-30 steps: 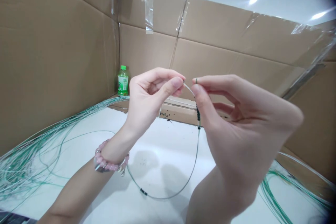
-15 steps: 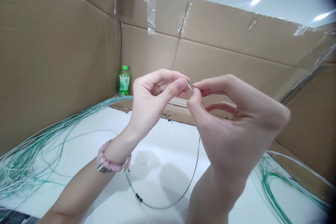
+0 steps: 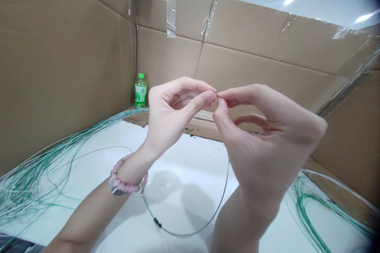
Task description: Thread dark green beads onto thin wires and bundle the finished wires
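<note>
My left hand (image 3: 169, 116) and my right hand (image 3: 261, 146) are raised above the white table, thumb and forefinger of each pinched together, the fingertips nearly meeting. Between them are the ends of a thin wire, of which only a tiny bit shows. Below, a thin grey-green wire (image 3: 184, 235) hangs in a loop, running up behind both hands. Several small black rings (image 3: 157, 222) sit side by side on the loop's lower left. A pink bead bracelet (image 3: 126, 187) is around my left wrist.
Bundles of green and white wires (image 3: 32, 178) lie along the left, and more green wires (image 3: 308, 213) curve at the right. A green bottle (image 3: 140, 91) stands in the back corner. Cardboard walls (image 3: 249, 55) enclose the white tabletop (image 3: 192, 158). Small black bits (image 3: 189, 130) lie at its back edge.
The fingertips have come closer together, my left hand shifting slightly right. The green and white wire bit that showed between them is now almost covered. The hanging loop has swung slightly right.
</note>
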Demonstrator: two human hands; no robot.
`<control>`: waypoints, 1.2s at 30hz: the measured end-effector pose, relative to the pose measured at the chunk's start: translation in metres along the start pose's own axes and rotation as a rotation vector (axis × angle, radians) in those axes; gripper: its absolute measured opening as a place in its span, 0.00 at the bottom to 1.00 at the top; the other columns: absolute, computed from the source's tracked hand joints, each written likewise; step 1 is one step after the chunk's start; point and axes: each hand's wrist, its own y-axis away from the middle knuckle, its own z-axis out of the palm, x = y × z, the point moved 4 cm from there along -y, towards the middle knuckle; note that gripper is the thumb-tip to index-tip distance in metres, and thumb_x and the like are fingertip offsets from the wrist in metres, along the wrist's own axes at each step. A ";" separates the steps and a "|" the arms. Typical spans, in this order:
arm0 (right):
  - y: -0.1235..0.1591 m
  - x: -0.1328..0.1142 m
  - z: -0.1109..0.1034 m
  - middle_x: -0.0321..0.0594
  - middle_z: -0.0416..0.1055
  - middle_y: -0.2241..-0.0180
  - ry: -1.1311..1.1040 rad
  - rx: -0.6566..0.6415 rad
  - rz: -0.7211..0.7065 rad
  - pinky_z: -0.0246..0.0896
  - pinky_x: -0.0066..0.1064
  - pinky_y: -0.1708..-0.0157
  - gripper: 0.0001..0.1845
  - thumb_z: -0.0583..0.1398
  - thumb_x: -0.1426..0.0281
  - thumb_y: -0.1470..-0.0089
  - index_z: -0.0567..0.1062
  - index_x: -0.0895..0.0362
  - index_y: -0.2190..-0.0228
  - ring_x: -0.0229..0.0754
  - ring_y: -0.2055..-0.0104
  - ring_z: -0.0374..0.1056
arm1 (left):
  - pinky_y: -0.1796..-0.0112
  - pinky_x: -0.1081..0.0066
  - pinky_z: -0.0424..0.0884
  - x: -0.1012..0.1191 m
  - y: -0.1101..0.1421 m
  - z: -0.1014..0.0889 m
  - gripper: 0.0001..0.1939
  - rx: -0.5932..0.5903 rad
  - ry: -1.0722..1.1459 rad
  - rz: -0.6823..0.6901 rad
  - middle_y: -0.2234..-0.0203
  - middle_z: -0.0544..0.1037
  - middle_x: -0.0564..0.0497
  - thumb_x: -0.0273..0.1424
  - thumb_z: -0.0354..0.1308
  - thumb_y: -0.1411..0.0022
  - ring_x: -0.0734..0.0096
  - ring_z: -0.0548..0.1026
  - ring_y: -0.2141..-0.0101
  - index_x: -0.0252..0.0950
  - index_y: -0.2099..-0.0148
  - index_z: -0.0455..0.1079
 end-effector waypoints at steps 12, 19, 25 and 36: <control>-0.001 0.011 0.003 0.30 0.76 0.73 -0.249 -0.114 0.081 0.73 0.27 0.69 0.10 0.61 0.81 0.47 0.76 0.54 0.72 0.36 0.69 0.74 | 0.73 0.78 0.75 0.003 -0.003 -0.004 0.05 0.000 -0.102 0.014 0.77 0.79 0.54 0.27 0.62 0.40 0.78 0.77 0.76 0.36 0.69 0.77; 0.000 0.014 0.006 0.30 0.76 0.73 -0.320 -0.134 0.108 0.72 0.25 0.69 0.09 0.63 0.80 0.48 0.78 0.54 0.71 0.34 0.71 0.72 | 0.74 0.76 0.75 0.010 -0.002 -0.006 0.05 -0.029 -0.231 0.053 0.77 0.78 0.55 0.23 0.62 0.42 0.76 0.77 0.77 0.35 0.69 0.76; 0.000 0.022 0.015 0.31 0.76 0.74 -0.403 -0.235 0.194 0.68 0.20 0.77 0.05 0.63 0.76 0.48 0.78 0.55 0.73 0.33 0.72 0.72 | 0.77 0.75 0.72 0.018 -0.004 -0.010 0.06 -0.120 -0.372 0.094 0.80 0.76 0.55 0.21 0.61 0.44 0.74 0.75 0.77 0.36 0.71 0.76; 0.000 0.046 0.032 0.34 0.75 0.74 -0.577 -0.633 0.339 0.66 0.20 0.77 0.06 0.67 0.68 0.52 0.75 0.55 0.74 0.37 0.68 0.74 | 0.73 0.74 0.72 0.000 -0.012 -0.023 0.04 -0.122 -0.328 -0.028 0.79 0.77 0.55 0.29 0.65 0.44 0.74 0.75 0.76 0.36 0.71 0.75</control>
